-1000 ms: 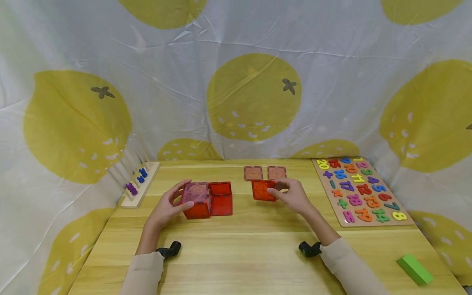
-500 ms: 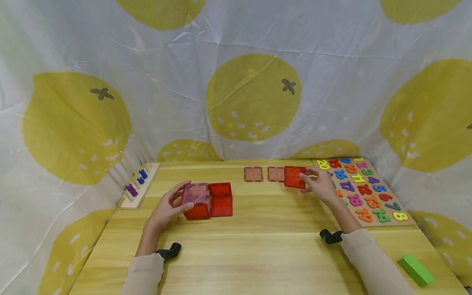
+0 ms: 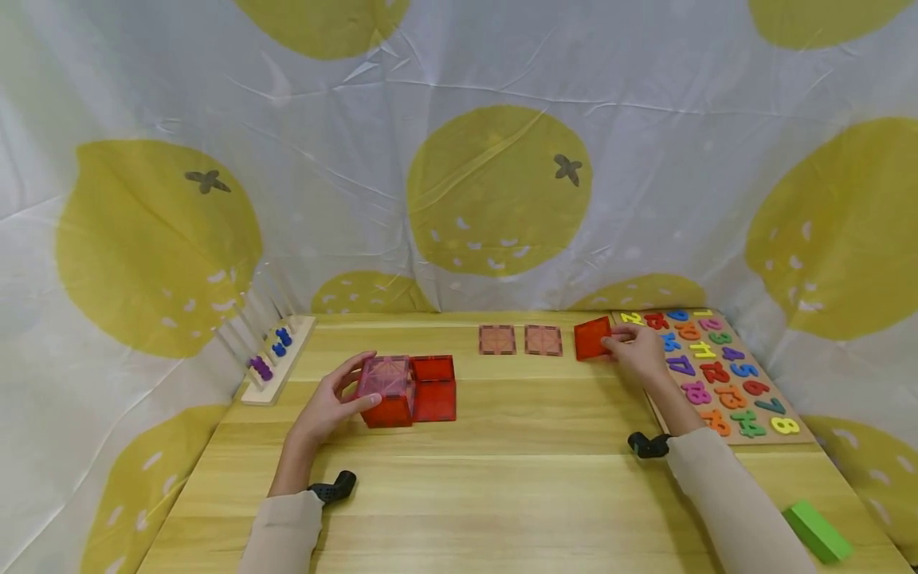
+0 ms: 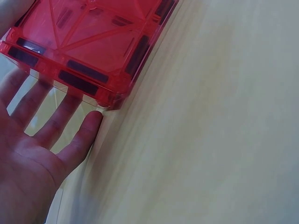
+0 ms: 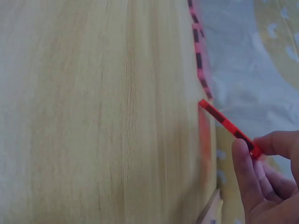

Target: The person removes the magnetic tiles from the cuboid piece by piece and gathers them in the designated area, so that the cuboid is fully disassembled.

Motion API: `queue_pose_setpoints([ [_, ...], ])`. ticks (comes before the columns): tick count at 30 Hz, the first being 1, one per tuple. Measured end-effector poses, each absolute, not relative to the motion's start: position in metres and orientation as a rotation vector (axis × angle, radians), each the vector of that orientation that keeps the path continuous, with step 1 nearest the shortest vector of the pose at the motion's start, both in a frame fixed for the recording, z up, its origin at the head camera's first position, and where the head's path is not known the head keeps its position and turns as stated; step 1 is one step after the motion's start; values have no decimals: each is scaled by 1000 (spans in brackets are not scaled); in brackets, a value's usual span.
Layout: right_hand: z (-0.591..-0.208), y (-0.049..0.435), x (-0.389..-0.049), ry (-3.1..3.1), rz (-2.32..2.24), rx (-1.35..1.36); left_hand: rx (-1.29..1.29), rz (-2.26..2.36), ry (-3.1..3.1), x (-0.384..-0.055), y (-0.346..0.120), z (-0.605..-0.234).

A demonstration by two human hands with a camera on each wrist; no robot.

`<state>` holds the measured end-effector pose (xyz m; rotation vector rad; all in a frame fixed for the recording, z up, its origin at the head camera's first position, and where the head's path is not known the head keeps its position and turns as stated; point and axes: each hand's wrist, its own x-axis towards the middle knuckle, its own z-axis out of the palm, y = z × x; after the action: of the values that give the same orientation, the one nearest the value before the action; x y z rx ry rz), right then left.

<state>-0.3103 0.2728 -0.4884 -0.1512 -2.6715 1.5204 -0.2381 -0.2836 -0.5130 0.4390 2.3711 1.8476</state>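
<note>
My left hand (image 3: 324, 410) holds a cube of translucent red magnetic tiles (image 3: 387, 411) from its left side, thumb at the front and fingers behind. In the left wrist view the fingers pass behind the cube's clear edge. Joined to the cube's right are a flat red tile (image 3: 434, 405) and an upright one (image 3: 433, 368) at its back. My right hand (image 3: 641, 351) pinches a single square red magnetic tile (image 3: 591, 339) by its right edge. The right wrist view shows that tile (image 5: 227, 123) edge-on and tilted, its near corner close over the wooden table.
Two pale pink square tiles (image 3: 497, 340) lie flat at the back of the table (image 3: 495, 502). A wooden number puzzle board (image 3: 778, 383) is under and beside the right forearm. At left stands a bead-counting rack (image 3: 276, 375). A green block (image 3: 817, 530) lies front right.
My right hand has carried the red tile to the right, past the two pale tiles, and turned it to a tilt. The left hand stays on the cube.
</note>
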Motion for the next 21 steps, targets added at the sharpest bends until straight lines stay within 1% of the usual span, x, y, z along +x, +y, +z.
queue_pose_setpoints([
  [8, -495, 269, -319, -2718, 1415, -307, 436, 1833, 2391, -239, -284, -514],
  [17, -497, 267, -332, -2942, 1113, -349, 454, 1861, 2370, -240, -284, -515],
  [21, -496, 266, -333, -2961, 1078, -394, 445, 1860, 2365, -239, -284, -514],
])
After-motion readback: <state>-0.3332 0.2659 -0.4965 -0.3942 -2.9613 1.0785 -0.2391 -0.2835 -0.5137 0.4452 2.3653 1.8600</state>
